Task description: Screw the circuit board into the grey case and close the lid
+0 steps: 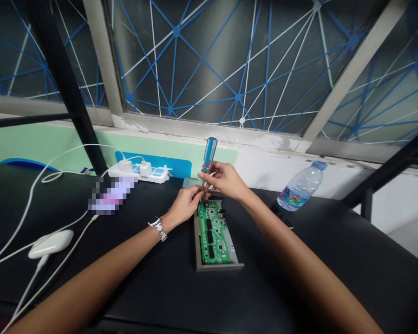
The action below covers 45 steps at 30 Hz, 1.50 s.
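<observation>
A screwdriver with a clear blue handle point(209, 154) stands nearly upright above the far end of a green circuit board point(212, 232), which lies in an open grey metal case point(218, 267). My right hand point(226, 181) is shut around the screwdriver just below the handle. My left hand point(185, 205) comes in from the left, with its fingertips closed at the lower shaft. The fingers hide the screwdriver's tip. A metal wristwatch point(158, 228) sits on my left wrist.
A white power strip point(139, 171) with plugged-in adapters lies behind the hands. White cables run across the black table point(125, 287) to a white oval adapter point(50, 243). A plastic water bottle point(301, 186) lies at the right, and a pixelated object point(113, 195) lies at the left.
</observation>
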{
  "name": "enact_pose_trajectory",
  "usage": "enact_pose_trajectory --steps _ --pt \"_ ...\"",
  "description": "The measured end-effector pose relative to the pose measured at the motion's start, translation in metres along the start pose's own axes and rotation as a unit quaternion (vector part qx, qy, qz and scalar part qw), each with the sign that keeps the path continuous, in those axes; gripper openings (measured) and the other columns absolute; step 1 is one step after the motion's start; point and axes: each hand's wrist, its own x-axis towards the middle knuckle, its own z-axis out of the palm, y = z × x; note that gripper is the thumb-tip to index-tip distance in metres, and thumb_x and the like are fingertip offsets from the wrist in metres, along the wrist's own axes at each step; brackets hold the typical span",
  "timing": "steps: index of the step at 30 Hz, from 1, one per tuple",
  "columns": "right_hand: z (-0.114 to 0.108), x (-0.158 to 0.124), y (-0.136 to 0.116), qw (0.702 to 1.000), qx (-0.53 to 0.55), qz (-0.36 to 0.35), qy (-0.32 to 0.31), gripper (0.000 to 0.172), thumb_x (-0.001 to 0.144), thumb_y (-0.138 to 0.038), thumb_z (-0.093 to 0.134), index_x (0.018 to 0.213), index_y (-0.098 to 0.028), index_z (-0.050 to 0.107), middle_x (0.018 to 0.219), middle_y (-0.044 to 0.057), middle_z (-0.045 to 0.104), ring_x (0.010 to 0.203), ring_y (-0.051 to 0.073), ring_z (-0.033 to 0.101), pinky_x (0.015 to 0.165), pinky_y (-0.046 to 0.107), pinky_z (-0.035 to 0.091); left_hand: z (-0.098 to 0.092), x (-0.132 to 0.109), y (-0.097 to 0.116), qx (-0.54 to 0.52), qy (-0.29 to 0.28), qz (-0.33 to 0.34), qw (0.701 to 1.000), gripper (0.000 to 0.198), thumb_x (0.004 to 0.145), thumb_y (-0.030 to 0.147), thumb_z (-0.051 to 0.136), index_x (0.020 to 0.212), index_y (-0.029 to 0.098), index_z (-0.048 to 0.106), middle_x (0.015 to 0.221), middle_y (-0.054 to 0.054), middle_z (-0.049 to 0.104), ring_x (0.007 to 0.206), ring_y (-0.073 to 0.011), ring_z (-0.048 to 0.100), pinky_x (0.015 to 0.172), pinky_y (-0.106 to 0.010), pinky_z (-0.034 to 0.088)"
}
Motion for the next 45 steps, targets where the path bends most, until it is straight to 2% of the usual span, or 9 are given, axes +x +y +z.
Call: enact_pose_trajectory --steps 2,5,12,23,28,32,39,42,45 --pt "-0.005 -0.001 -0.006 1.000 0.020 -0.008 -0.013 0.037 0.080 -0.044 0.069 0.101 -0.016 0.059 0.094 0.008 0.067 0.064 0.016 0.069 0.049 0.026 0.054 0.000 0.000 -0.001 -0.001 0.000 -0.005 1.000 0.024 0.095 0.030 0.049 0.102 0.016 0.067 0.100 -0.009 0.075 0.094 -0.0224 0.072 0.089 -0.036 0.054" --pt "-0.012 -0.003 -0.014 0.998 0.043 -0.012 -0.034 0.035 0.080 -0.043 0.069 0.101 -0.016 0.058 0.100 0.008 0.065 0.070 0.016 0.069 0.048 0.025 0.054 0.000 -0.001 -0.004 -0.015 -0.001 -0.014 1.000 0.025 0.095 0.030 0.049 0.105 0.015 0.065 0.101 -0.010 0.074 0.093 -0.0221 0.072 0.090 -0.037 0.054" --pt "-0.014 -0.001 -0.011 0.998 0.056 -0.017 -0.025 0.031 0.080 -0.042 0.069 0.095 -0.017 0.057 0.086 0.003 0.063 0.067 0.015 0.067 0.046 0.022 0.052 -0.001 -0.001 -0.003 -0.016 -0.005 -0.019 1.000 0.025 0.095 0.032 0.049 0.106 0.014 0.065 0.100 -0.011 0.075 0.095 -0.0227 0.072 0.091 -0.038 0.054" --pt "-0.014 0.001 -0.007 0.997 0.059 -0.040 -0.031 0.029 0.080 -0.041 0.069 0.092 -0.018 0.056 0.082 0.002 0.060 0.070 0.016 0.066 0.045 0.022 0.049 -0.003 0.000 -0.002 -0.028 -0.021 -0.023 0.999 0.026 0.096 0.030 0.048 0.110 0.015 0.064 0.103 -0.011 0.075 0.096 -0.0226 0.072 0.092 -0.039 0.054" --pt "-0.012 0.002 -0.008 0.999 0.025 -0.040 0.017 0.033 0.076 -0.043 0.072 0.084 -0.020 0.049 0.074 0.000 0.060 0.064 0.015 0.062 0.046 0.023 0.045 -0.001 -0.007 0.003 0.043 -0.009 0.008 0.999 0.026 0.093 0.025 0.051 0.116 0.019 0.061 0.113 -0.009 0.070 0.107 -0.0234 0.066 0.096 -0.039 0.051" --pt "-0.005 0.001 -0.010 0.992 -0.062 -0.067 0.089 0.028 0.078 -0.041 0.069 0.079 -0.020 0.050 0.072 0.000 0.060 0.061 0.013 0.058 0.056 0.026 0.045 0.006 -0.017 0.004 0.125 0.019 0.016 0.992 0.042 0.086 0.020 0.058 0.127 0.020 0.050 0.123 -0.012 0.062 0.115 -0.0266 0.059 0.100 -0.042 0.047" --pt "0.008 -0.002 -0.012 0.972 -0.143 -0.039 0.184 0.026 0.077 -0.042 0.066 0.075 -0.022 0.050 0.065 -0.002 0.057 0.057 0.013 0.053 0.056 0.027 0.040 0.009 -0.013 0.006 0.146 0.075 0.017 0.986 0.016 0.094 0.027 0.050 0.107 0.020 0.057 0.099 -0.007 0.070 0.093 -0.0228 0.068 0.084 -0.034 0.051" --pt "0.007 -0.002 -0.011 0.973 -0.139 -0.038 0.178 0.027 0.078 -0.045 0.065 0.078 -0.021 0.052 0.069 -0.001 0.060 0.058 0.013 0.055 0.056 0.028 0.041 0.005 -0.010 0.006 0.145 0.066 0.013 0.987 0.014 0.096 0.027 0.048 0.097 0.020 0.061 0.094 -0.005 0.073 0.087 -0.0215 0.070 0.081 -0.031 0.052" --pt "-0.001 -0.001 -0.012 0.985 -0.103 -0.055 0.128 0.032 0.077 -0.046 0.069 0.087 -0.020 0.054 0.082 0.001 0.063 0.059 0.012 0.058 0.055 0.027 0.045 0.003 -0.010 0.006 0.132 0.062 0.007 0.989 0.016 0.096 0.026 0.048 0.097 0.020 0.063 0.095 -0.005 0.075 0.089 -0.0215 0.071 0.082 -0.030 0.052"
